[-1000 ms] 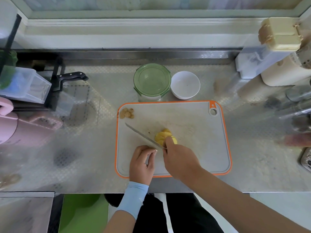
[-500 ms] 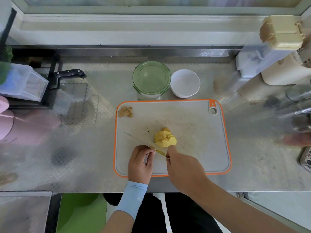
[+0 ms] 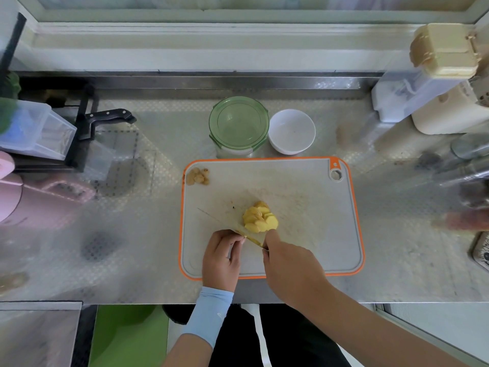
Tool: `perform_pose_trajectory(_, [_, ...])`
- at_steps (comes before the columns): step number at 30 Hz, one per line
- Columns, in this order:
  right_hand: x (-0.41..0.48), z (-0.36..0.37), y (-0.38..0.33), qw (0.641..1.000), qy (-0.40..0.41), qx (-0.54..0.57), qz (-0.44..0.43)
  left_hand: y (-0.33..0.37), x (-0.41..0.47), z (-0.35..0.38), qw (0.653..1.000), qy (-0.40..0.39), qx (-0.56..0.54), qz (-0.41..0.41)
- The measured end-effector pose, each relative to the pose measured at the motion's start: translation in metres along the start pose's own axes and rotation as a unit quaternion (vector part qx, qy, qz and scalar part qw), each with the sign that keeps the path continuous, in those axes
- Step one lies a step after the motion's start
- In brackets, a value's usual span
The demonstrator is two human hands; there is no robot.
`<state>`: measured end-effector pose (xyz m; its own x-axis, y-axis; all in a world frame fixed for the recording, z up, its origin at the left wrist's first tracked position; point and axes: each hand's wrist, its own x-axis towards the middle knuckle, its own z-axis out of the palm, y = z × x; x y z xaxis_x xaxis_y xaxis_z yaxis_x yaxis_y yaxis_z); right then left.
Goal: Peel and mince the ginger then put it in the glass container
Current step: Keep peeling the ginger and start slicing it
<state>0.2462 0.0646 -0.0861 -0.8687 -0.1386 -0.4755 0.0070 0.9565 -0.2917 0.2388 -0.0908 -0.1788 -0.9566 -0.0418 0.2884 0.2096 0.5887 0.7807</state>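
- Ginger (image 3: 260,217), peeled and yellow, is seen as a small heap of overlapping slices near the middle of the board (image 3: 304,207).
- Right hand (image 3: 291,266) is closed round the handle of the knife (image 3: 252,241); the handle itself is hidden under the hand.
- Blade is angled up and to the left across the board, with its edge just left of the slices.
- Left hand (image 3: 221,258) is curled, and its fingertips (image 3: 239,238) are brought against the blade close to the handle. Whether the blade is pinched or only touched cannot be told.
- Sleeve (image 3: 209,313), pale blue, is worn on the left forearm.
- Peels (image 3: 198,176) are gathered in the far left corner of the board, well apart from the slices.
- Container (image 3: 234,152) is set just behind the board's far edge and is closed by a green lid (image 3: 239,120).
- Bowl (image 3: 291,131), white, is placed just right of the container.
- Board is laid on a steel counter (image 3: 158,234), near its front edge.
- Black-handled knife (image 3: 111,116) is kept in a rack at the far left.
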Motion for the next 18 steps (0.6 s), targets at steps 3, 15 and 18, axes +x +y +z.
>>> perform_pose_trajectory(3, [-0.0008, -0.0007, -0.0003, 1.0, -0.005, 0.012, 0.003, 0.0, 0.0003, -0.0004, 1.0, 0.004, 0.001, 0.001])
perform_pose_trajectory(15, [0.0011, 0.0029, -0.0025, 1.0, -0.014, -0.006, 0.014, 0.0016, 0.0012, -0.001, 1.0, 0.012, 0.004, -0.01])
perform_pose_trajectory(18, [0.0016, 0.0032, -0.0033, 1.0, -0.015, -0.01, 0.02, 0.0004, 0.001, -0.0002, 1.0, 0.009, 0.004, -0.01])
